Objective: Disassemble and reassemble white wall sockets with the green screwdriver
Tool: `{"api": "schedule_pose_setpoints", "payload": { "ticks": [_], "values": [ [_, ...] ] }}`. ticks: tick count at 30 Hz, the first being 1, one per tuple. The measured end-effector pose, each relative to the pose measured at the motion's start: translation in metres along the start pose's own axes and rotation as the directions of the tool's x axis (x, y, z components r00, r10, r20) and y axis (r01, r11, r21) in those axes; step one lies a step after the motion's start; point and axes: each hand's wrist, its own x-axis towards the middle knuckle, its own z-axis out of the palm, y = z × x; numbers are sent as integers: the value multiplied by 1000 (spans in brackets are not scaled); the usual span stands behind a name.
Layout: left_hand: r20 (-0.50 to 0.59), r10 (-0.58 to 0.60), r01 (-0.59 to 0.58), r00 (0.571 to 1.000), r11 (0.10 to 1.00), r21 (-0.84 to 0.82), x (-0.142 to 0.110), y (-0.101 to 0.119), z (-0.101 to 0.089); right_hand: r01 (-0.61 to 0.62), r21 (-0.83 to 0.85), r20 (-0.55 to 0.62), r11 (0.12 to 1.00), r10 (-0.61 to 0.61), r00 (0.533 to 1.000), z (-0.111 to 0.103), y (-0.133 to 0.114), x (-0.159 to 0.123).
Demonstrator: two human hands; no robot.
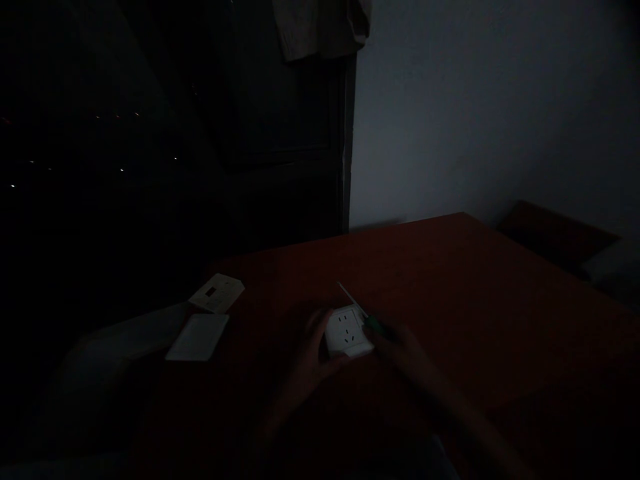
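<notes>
A white wall socket [346, 332] with several dark slots in its face is tilted up toward me above the table. My left hand [316, 347] grips its left side, the thumb along the lower edge and the fingers at the upper left. In my right hand [400, 343] is a screwdriver [373, 325] with a green handle. Its thin metal shaft points up and to the left, past the socket's upper right edge. The right fingers are close to the socket's right side; whether they touch it I cannot tell in the dim light.
The reddish-brown table [420, 267] spreads under my hands. To the left lie a flat white plate [198, 337] and a pale printed card or box [218, 293]. A white wall [475, 120] rises behind, with cloth [320, 27] hanging at the top. A brown stool or bench [560, 230] stands at right.
</notes>
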Motion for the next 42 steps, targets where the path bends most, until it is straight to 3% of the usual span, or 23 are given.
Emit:
{"api": "schedule_pose_setpoints", "payload": {
  "ticks": [7, 16, 23, 29, 35, 42],
  "values": [
    [-7, -32, 32, 999, 999, 30, -4, 4, -3, -28, 16, 34, 999, 28, 999, -2, -2, -7],
    [-108, 65, -44, 992, 981, 189, -6, 12, -5, -65, 156, 9, 986, 65, 998, -1, -10, -15],
    [-128, -10, 27, 992, 991, 129, 0, 17, 9, -105, 69, -112, 992, 113, 987, -3, -5, -15],
    [-105, -84, 89, 991, 995, 44, 34, 32, 28, -158, 19, -191, 987, 158, 969, -19, 0, -3],
    [-100, -35, 29, 994, 998, -61, 85, 41, 60, -188, 37, -253, 981, 192, 948, -59, 7, 25],
    [-77, 4, -12, 997, 995, -101, 139, 50, 99, -235, 10, -394, 972, 219, 893, -103, 22, 63]
  ]
}}
